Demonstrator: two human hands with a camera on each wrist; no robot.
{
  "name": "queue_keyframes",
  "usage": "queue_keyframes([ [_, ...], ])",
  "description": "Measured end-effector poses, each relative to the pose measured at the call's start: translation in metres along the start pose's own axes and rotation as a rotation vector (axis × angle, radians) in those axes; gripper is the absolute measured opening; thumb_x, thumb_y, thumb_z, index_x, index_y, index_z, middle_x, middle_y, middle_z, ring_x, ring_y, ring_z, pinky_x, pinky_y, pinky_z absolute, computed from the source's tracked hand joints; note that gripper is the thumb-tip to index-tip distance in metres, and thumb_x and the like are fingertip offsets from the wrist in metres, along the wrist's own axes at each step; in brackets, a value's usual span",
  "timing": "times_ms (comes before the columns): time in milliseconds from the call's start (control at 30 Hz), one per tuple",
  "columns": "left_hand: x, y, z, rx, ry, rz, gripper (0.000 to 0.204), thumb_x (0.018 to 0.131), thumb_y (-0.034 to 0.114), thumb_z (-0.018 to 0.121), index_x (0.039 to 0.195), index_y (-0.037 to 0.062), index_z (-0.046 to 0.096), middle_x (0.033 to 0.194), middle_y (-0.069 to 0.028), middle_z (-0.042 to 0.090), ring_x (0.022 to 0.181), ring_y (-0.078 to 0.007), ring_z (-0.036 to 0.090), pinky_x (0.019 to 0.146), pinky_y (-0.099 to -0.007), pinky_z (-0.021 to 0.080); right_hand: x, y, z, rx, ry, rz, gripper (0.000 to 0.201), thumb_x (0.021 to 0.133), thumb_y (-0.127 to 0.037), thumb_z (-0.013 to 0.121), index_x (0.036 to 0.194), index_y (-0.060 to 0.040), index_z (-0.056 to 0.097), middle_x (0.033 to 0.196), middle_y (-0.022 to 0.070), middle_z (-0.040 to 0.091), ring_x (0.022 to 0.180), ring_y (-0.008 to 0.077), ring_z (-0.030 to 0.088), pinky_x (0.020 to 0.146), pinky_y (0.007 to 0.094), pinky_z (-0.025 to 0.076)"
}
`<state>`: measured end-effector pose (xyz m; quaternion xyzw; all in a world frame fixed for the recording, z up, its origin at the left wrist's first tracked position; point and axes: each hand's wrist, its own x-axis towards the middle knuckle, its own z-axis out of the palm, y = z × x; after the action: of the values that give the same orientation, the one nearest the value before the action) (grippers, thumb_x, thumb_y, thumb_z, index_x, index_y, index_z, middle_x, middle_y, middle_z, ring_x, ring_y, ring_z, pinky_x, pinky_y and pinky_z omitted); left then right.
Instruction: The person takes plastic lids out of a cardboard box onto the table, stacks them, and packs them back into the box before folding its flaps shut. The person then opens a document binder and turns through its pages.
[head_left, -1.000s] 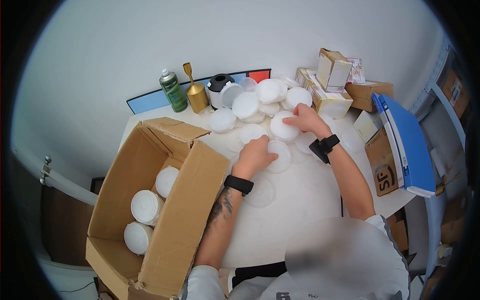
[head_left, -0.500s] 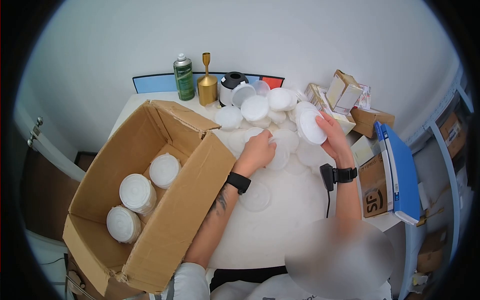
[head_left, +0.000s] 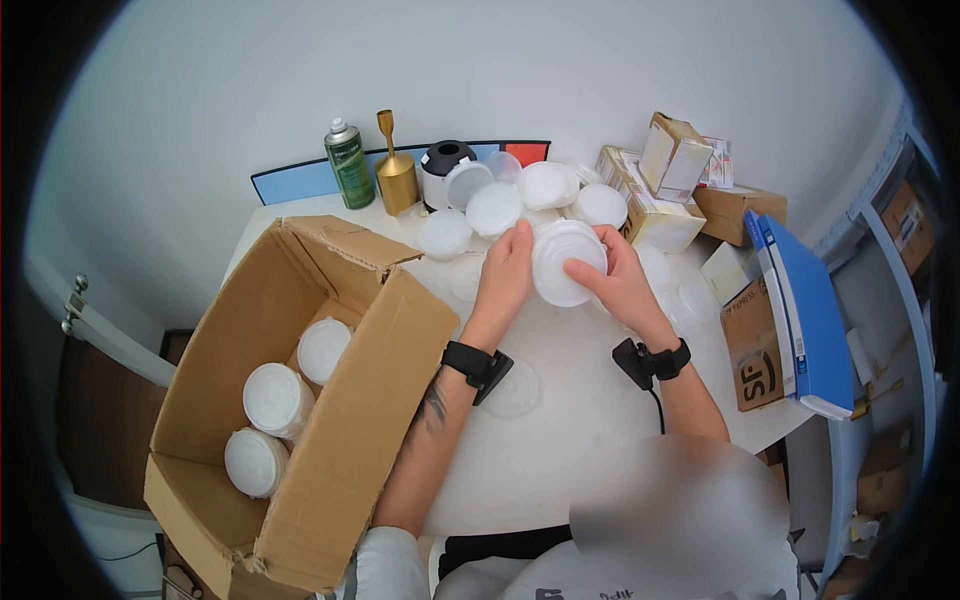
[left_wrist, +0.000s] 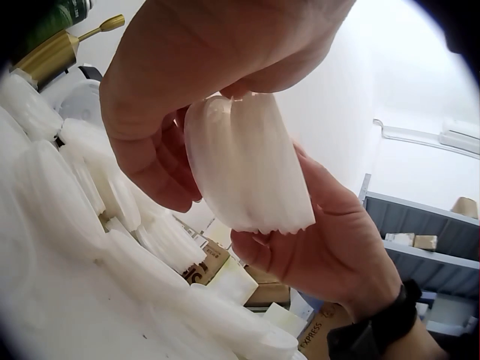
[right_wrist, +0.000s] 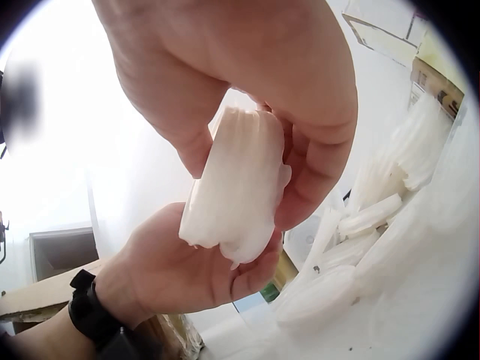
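A stack of white round lids (head_left: pixel 568 264) is held up over the table between both hands. My right hand (head_left: pixel 620 285) grips its right side, thumb across the top face and fingers behind. My left hand (head_left: pixel 505 275) holds the left side. In the left wrist view the stack (left_wrist: pixel 247 165) shows its many thin edges, with my left fingers curled around one side and my right hand (left_wrist: pixel 322 240) on the other. The right wrist view shows the same stack (right_wrist: pixel 236 180) gripped by both hands.
A cardboard box (head_left: pixel 370 430) at the left holds three wrapped white stacks (head_left: pixel 277 400). Loose lids (head_left: pixel 494 209) pile up behind the hands. A spray can (head_left: pixel 349 165), gold holder (head_left: pixel 397 180), small boxes (head_left: pixel 674 157) and blue binder (head_left: pixel 805 305) stand around the table's edge.
My right hand has picked a lid stack off the pile and brought it left to the middle. My left hand has left the lids on the table and taken hold of the stack's side.
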<state>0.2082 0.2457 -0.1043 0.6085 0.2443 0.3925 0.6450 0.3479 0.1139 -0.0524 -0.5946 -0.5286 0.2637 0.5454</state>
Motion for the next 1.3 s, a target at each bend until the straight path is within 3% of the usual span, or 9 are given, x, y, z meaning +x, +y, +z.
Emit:
queue_keyframes([
  [233,-0.023,0.023,0.018,0.114,-0.238,-0.212,0.053,0.111,0.053,0.045,0.111,0.0062,0.07,0.094,-0.0014,0.066,0.086,-0.0115,0.057,0.08,-0.029,0.047,-0.064,0.013,0.009,-0.448,-0.026,-0.03,0.066,0.089,-0.013,0.081,0.138,0.0038,0.041,0.123,0.0242,0.064,0.111,0.0366,0.068,0.094,0.0405,0.054],
  [333,-0.026,-0.015,0.031,0.193,-0.281,-0.118,0.049,0.106,0.043,0.056,0.1,-0.0041,0.07,0.087,-0.0123,0.07,0.082,-0.0203,0.062,0.076,-0.0363,0.05,-0.069,0.029,0.017,-0.487,-0.017,-0.244,0.063,0.089,-0.01,0.078,0.138,0.0033,0.041,0.125,0.029,0.061,0.12,0.0418,0.062,0.099,0.046,0.05],
  [433,-0.032,-0.009,0.026,0.296,-0.312,-0.13,0.049,0.108,0.041,0.054,0.101,-0.0038,0.071,0.087,-0.0138,0.069,0.082,-0.0211,0.061,0.078,-0.0373,0.05,-0.07,0.022,0.012,-0.456,-0.16,-0.06,0.056,0.09,-0.008,0.077,0.134,0.0032,0.045,0.125,0.0288,0.061,0.118,0.0443,0.062,0.097,0.0472,0.05],
  [533,-0.036,-0.007,0.02,0.39,-0.355,-0.116,0.05,0.108,0.043,0.053,0.106,-0.0039,0.07,0.091,-0.0166,0.069,0.084,-0.0261,0.065,0.079,-0.0393,0.051,-0.073,0.027,0.01,-0.474,-0.116,-0.184,0.051,0.09,-0.007,0.076,0.13,0.0033,0.048,0.121,0.0289,0.063,0.112,0.047,0.063,0.093,0.0483,0.051],
  [700,-0.065,0.047,0.004,0.661,-0.178,0.09,0.044,0.103,0.042,0.063,0.11,-0.0019,0.068,0.1,-0.0204,0.069,0.094,-0.0354,0.068,0.083,-0.044,0.053,-0.08,0.012,0.007,-0.389,0.024,-0.19,0.047,0.09,-0.007,0.077,0.127,0.0024,0.049,0.111,0.0284,0.067,0.1,0.0485,0.066,0.083,0.0495,0.054],
  [933,-0.161,0.061,0.001,1.423,-0.288,-0.105,0.068,0.078,0.025,0.091,0.134,0.0021,0.06,0.132,-0.0206,0.059,0.123,-0.0419,0.058,0.097,-0.0502,0.054,-0.085,0.027,-0.005,-0.453,-0.141,-0.224,0.043,0.09,-0.011,0.077,0.123,0.0009,0.052,0.105,0.0238,0.067,0.097,0.0464,0.066,0.081,0.0486,0.053],
  [1033,-0.174,0.045,-0.001,1.364,-0.172,-0.014,0.081,0.074,0.023,0.093,0.141,0.0011,0.055,0.14,-0.0242,0.051,0.127,-0.0456,0.054,0.099,-0.0516,0.053,-0.083,0.014,-0.014,-0.425,-0.136,-0.17,0.042,0.09,-0.012,0.078,0.121,0.0012,0.053,0.11,0.0256,0.067,0.1,0.0456,0.067,0.082,0.047,0.053],
  [1233,-0.185,0.044,-0.005,1.229,-0.101,0.115,0.088,0.072,0.018,0.094,0.147,0.0013,0.05,0.139,-0.0266,0.05,0.127,-0.0456,0.055,0.097,-0.0502,0.054,-0.079,0.007,-0.028,0.043,-0.213,0.153,0.052,0.092,-0.022,0.081,0.132,0.0013,0.057,0.122,0.0124,0.071,0.108,0.0219,0.068,0.091,0.0362,0.055],
  [1300,-0.19,0.043,-0.007,1.169,-0.096,0.044,0.083,0.074,0.016,0.092,0.145,0.0013,0.052,0.134,-0.0253,0.055,0.124,-0.0436,0.057,0.096,-0.0483,0.054,-0.081,0.002,-0.032,0.256,-0.465,0.407,0.051,0.095,-0.022,0.078,0.138,-0.0008,0.059,0.125,0.0037,0.068,0.115,0.0132,0.062,0.101,0.032,0.051],
])
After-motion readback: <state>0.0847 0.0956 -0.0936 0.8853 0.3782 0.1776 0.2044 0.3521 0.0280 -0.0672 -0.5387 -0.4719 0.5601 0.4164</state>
